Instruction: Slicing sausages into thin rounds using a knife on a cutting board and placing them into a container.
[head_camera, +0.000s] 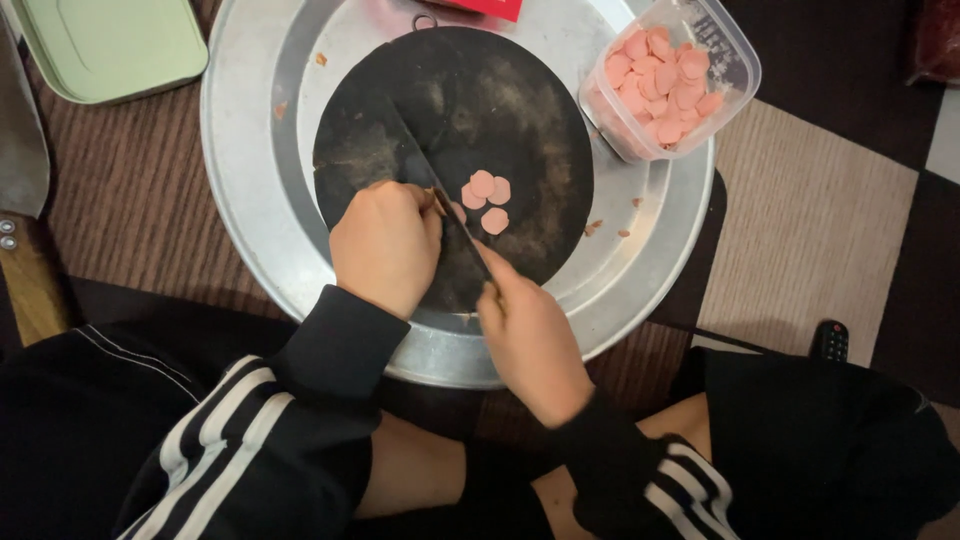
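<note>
My left hand (385, 245) is curled on a round black cutting board (500, 110), pinching the short end of a pink sausage (443, 205) that is mostly hidden under my fingers. My right hand (530, 340) grips the handle of a knife (440, 195) whose dark blade runs up and to the left across the board, resting against the sausage end. Three pink sausage slices (486, 198) lie on the board just right of the blade.
The board sits inside a large round metal tray (250, 200). A clear plastic container (668, 78) of several pink slices stands on the tray's upper right rim. A pale green lid (110, 45) lies upper left; a remote (830, 342) lies right.
</note>
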